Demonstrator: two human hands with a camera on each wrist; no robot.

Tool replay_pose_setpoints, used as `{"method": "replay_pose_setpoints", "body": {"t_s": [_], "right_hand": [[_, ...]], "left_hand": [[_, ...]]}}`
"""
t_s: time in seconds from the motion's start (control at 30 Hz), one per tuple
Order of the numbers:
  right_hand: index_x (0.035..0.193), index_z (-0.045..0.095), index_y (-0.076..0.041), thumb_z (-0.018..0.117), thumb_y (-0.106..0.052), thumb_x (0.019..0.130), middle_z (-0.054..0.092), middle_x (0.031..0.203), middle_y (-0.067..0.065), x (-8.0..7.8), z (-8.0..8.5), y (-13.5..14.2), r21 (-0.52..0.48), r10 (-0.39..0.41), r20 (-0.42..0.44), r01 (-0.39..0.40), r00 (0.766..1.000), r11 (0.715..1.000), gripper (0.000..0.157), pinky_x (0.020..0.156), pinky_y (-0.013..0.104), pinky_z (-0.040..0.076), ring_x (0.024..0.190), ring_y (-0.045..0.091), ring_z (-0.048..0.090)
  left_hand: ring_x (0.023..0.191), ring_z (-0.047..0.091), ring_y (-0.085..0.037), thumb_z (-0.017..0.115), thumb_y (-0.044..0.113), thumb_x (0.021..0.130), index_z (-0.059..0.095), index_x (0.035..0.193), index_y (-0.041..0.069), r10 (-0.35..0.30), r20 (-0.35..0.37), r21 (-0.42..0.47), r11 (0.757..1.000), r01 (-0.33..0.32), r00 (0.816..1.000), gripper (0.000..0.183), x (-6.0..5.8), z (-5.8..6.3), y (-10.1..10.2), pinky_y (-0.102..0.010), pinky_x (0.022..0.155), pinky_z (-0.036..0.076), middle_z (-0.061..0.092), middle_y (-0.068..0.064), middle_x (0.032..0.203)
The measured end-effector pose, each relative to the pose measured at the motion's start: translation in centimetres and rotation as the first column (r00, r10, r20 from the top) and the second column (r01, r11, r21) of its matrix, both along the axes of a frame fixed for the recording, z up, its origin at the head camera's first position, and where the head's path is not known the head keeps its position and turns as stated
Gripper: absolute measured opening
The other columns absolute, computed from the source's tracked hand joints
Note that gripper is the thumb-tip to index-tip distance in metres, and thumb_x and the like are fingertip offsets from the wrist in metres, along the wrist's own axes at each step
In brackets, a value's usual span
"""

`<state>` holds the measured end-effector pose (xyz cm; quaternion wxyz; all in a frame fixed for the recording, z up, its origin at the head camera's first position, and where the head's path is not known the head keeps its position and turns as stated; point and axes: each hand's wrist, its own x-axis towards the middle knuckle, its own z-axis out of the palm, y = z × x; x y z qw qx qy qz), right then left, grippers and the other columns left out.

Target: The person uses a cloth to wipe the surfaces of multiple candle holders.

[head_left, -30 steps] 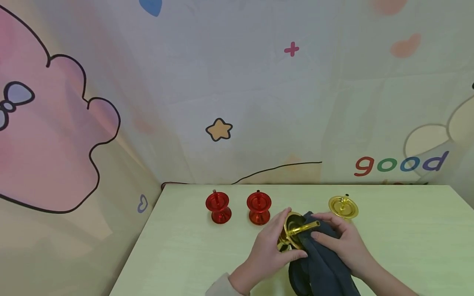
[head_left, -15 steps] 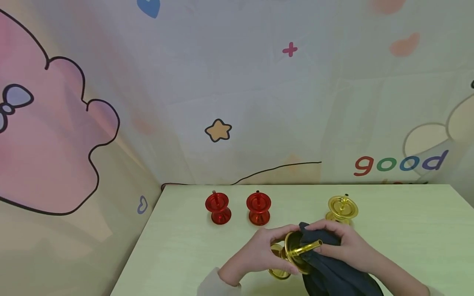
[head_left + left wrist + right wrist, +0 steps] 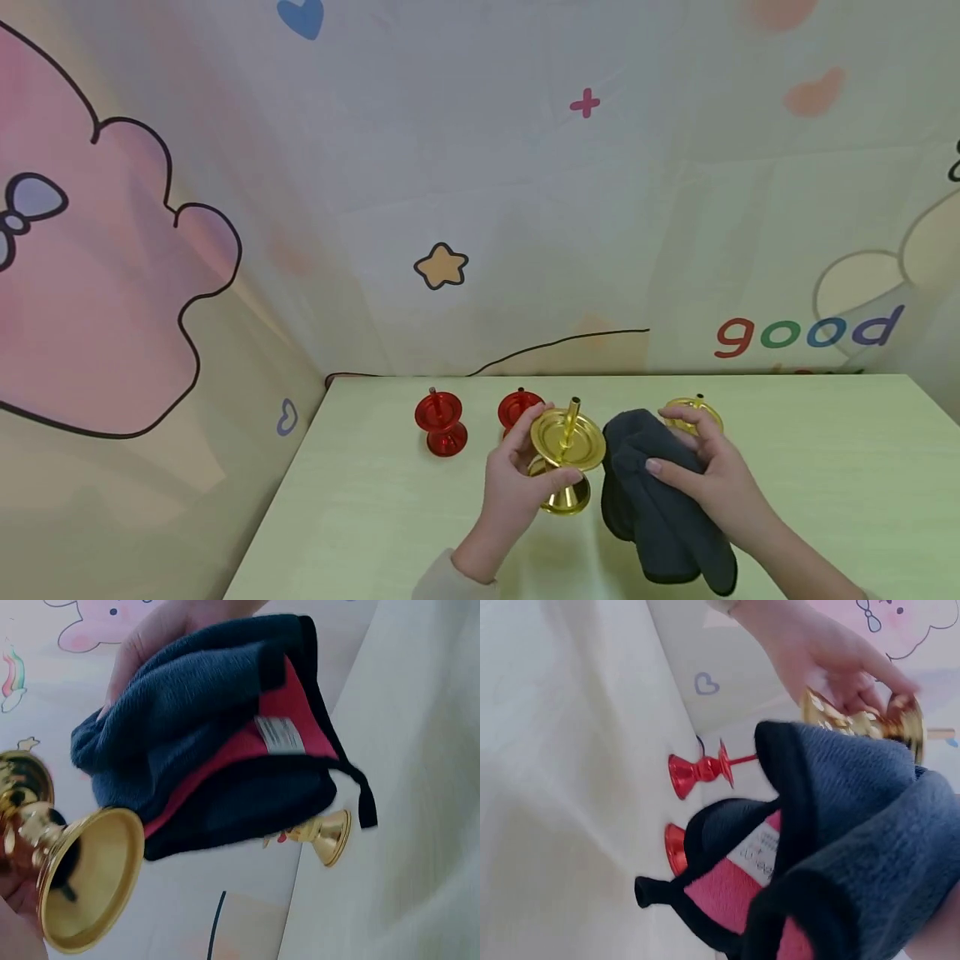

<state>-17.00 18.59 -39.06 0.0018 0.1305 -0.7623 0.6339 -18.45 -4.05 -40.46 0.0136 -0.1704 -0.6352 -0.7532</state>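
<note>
My left hand [image 3: 517, 475] grips a shiny gold candle holder [image 3: 567, 442] by its middle, upright and raised over the table. Its dish and short stem face up; the hollow base [image 3: 94, 881] shows in the left wrist view. My right hand [image 3: 720, 475] holds a folded dark blue-grey cloth [image 3: 656, 500], thumb on the near side. In the left wrist view the cloth's pink underside [image 3: 304, 712] shows, with a white label [image 3: 280, 735] and a hanging loop. The cloth sits just right of the holder's dish.
Two red candle holders [image 3: 439, 421] stand at the back of the pale table [image 3: 360, 517], the right one partly hidden by my left hand. Another gold candle holder [image 3: 708, 410] stands behind my right hand. A printed curtain [image 3: 525, 208] hangs behind the table.
The held candle holder has turned from tilted toward the cloth to upright. My right hand has drawn the cloth off its dish, to the right.
</note>
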Motion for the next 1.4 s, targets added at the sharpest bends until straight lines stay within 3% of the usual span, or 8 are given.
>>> {"method": "replay_pose_setpoints", "body": {"t_s": [0.13, 0.33, 0.53, 0.83, 0.97, 1.13, 1.23, 1.4], "right_hand": [[0.115, 0.04, -0.011, 0.06, -0.003, 0.081, 0.061, 0.098, -0.02, 0.4, -0.6, -1.2, -0.024, 0.001, -0.021, -0.002, 1.0, 1.0, 0.04, 0.066, 0.022, 0.052, 0.084, 0.003, 0.062], [0.111, 0.047, 0.0, 0.065, 0.003, 0.075, 0.057, 0.097, -0.017, 1.2, -0.8, -3.0, 0.009, -0.079, -0.18, 0.082, 0.98, 0.997, 0.04, 0.064, 0.021, 0.052, 0.081, 0.002, 0.06], [0.108, 0.053, -0.002, 0.069, 0.0, 0.072, 0.058, 0.09, -0.019, 1.9, -0.9, -3.8, 0.068, -0.125, -0.249, 0.146, 0.96, 0.987, 0.039, 0.059, 0.021, 0.052, 0.073, 0.002, 0.06], [0.102, 0.063, -0.004, 0.072, 0.011, 0.059, 0.062, 0.103, -0.011, 1.9, -1.8, -4.4, 0.084, -0.074, -0.552, 0.144, 0.831, 0.986, 0.046, 0.078, 0.006, 0.044, 0.095, -0.007, 0.055], [0.1, 0.063, -0.005, 0.072, 0.008, 0.063, 0.06, 0.099, -0.019, 2.0, -1.5, -4.1, 0.111, -0.11, -0.477, 0.184, 0.872, 0.977, 0.041, 0.071, 0.008, 0.047, 0.087, -0.007, 0.057], [0.104, 0.059, -0.004, 0.069, 0.005, 0.069, 0.061, 0.094, -0.019, 1.8, -1.2, -3.3, 0.081, -0.087, -0.303, 0.116, 0.949, 0.99, 0.037, 0.065, 0.016, 0.05, 0.081, -0.002, 0.059], [0.105, 0.058, -0.005, 0.065, 0.008, 0.071, 0.062, 0.093, -0.016, 1.6, -1.0, -2.7, 0.0, -0.02, -0.257, 0.02, 0.966, 1.0, 0.037, 0.067, 0.017, 0.05, 0.082, 0.0, 0.059], [0.106, 0.057, -0.01, 0.059, 0.016, 0.071, 0.062, 0.098, -0.013, 1.4, -0.9, -2.1, -0.116, 0.093, -0.259, -0.127, 0.961, 0.985, 0.044, 0.07, 0.015, 0.049, 0.087, 0.0, 0.059]], "left_hand": [[0.108, 0.054, -0.013, 0.077, 0.018, 0.065, 0.043, 0.129, 0.011, 0.09, -0.034, 0.077, 0.993, -0.087, 0.995, 0.073, 0.2, -0.2, 1.0, -0.022, 0.089, 0.045, 0.05, -0.009, 0.128], [0.106, 0.056, -0.013, 0.075, 0.017, 0.068, 0.044, 0.128, 0.011, 0.225, -0.078, 0.142, 0.967, -0.213, 0.971, 0.068, 0.6, -0.5, 2.5, -0.022, 0.084, 0.048, 0.053, -0.01, 0.125], [0.107, 0.055, -0.014, 0.074, 0.014, 0.07, 0.043, 0.129, 0.012, 0.285, -0.111, 0.188, 0.947, -0.262, 0.952, 0.066, 1.0, -0.8, 3.3, -0.022, 0.083, 0.048, 0.053, -0.013, 0.121], [0.104, 0.056, -0.016, 0.073, 0.012, 0.072, 0.041, 0.129, 0.009, 0.302, -0.15, 0.207, 0.941, -0.269, 0.941, 0.065, 1.4, -0.9, 3.8, -0.025, 0.08, 0.051, 0.055, -0.015, 0.119], [0.103, 0.057, -0.013, 0.073, 0.014, 0.071, 0.041, 0.129, 0.007, 0.24, -0.151, 0.181, 0.96, -0.212, 0.959, 0.066, 1.6, -1.1, 3.5, -0.025, 0.081, 0.05, 0.055, -0.013, 0.12], [0.103, 0.056, -0.011, 0.07, 0.018, 0.075, 0.039, 0.129, 0.002, 0.059, -0.195, 0.187, 0.982, -0.022, 0.979, 0.064, 1.6, -0.9, 2.5, -0.024, 0.082, 0.049, 0.051, -0.018, 0.123], [0.108, 0.053, -0.01, 0.066, 0.023, 0.079, 0.036, 0.13, -0.001, -0.058, -0.25, 0.176, 0.979, 0.104, 0.966, 0.064, 1.5, -0.6, 1.9, -0.023, 0.086, 0.047, 0.044, -0.022, 0.128], [0.112, 0.05, -0.01, 0.056, 0.028, 0.085, 0.03, 0.132, -0.006, -0.222, -0.306, 0.112, 0.957, 0.267, 0.926, 0.064, 1.4, -0.1, 1.1, -0.023, 0.095, 0.041, 0.039, -0.03, 0.129]]}}
